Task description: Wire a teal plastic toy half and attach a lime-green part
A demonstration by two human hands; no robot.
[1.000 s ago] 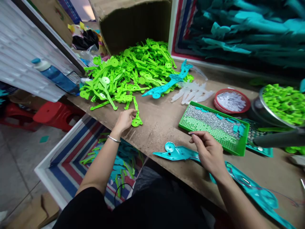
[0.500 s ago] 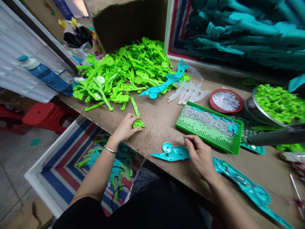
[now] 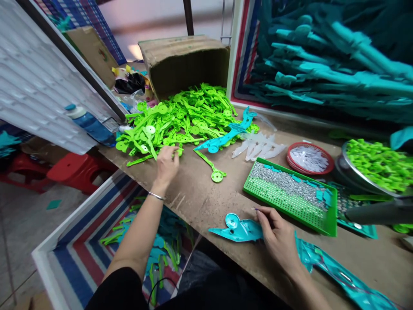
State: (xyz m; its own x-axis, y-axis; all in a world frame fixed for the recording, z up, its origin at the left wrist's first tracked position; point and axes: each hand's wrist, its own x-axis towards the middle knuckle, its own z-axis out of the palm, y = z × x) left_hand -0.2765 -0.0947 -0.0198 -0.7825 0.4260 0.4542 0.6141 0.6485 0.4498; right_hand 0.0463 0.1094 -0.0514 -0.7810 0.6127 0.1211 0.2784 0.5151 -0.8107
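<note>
My left hand (image 3: 167, 165) is at the front edge of a heap of bright green plastic parts (image 3: 193, 114), fingers bent and thumb apart, with no part plainly in its grip. To its right a single green arm-shaped part with a round end (image 3: 217, 175) lies on the table. My right hand (image 3: 274, 228) is closed in a pinch; a tiny pale tip shows at the fingers, too small to name. Below and behind that hand lies a long turquoise plastic shell (image 3: 240, 230), its middle hidden by the hand and a thin wire along its right part.
A green perforated tray (image 3: 274, 191) holds small silver pieces and turquoise bits. Behind it are a red basket (image 3: 292, 165) of white strips and a metal bowl (image 3: 345, 170) of green pieces. Another turquoise shell (image 3: 222, 137) touches the heap. A grey bar (image 3: 371, 212) juts in at right.
My left hand has let go of the green arm-shaped part, which now lies farther right, and has moved up-left to the heap. My right hand keeps its pinch. The view has tilted up.
</note>
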